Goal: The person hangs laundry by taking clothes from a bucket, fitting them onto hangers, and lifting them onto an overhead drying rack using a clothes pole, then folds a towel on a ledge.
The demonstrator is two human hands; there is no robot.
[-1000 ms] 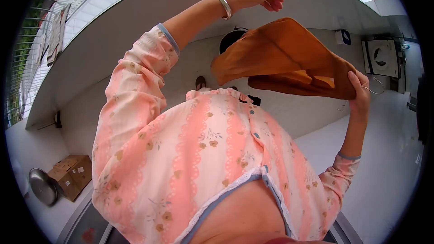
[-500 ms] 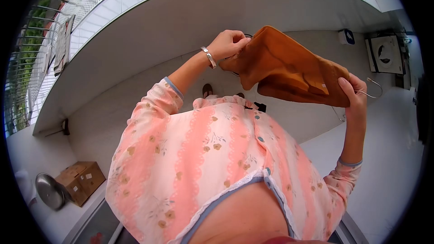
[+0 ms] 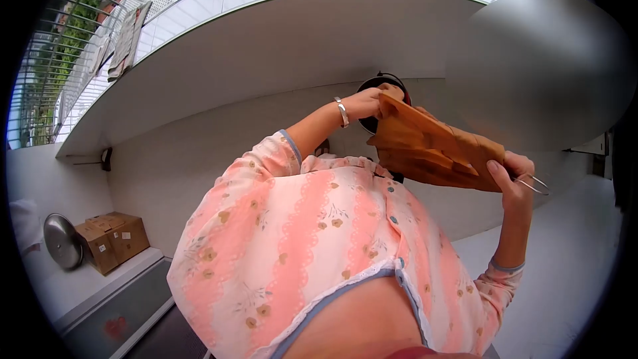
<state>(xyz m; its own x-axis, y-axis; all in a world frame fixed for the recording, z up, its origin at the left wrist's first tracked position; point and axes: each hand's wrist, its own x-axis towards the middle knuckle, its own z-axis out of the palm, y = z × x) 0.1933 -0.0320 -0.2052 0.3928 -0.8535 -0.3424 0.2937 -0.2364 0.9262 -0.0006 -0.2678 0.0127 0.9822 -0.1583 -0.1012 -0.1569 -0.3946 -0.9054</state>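
Rust-orange garment (image 3: 438,153) is now held at both ends, the left hand (image 3: 371,102) having closed on one corner in front of a black bucket (image 3: 365,85), the right hand (image 3: 515,176) pinching the other beside a metal hanger hook (image 3: 543,193).

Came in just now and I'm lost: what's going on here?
A person is holding an orange-brown cloth item between both hands: the left hand grips one end, the right hand the other. The cloth is up in front of the body. A bent metal wire sticks out beyond the right hand.
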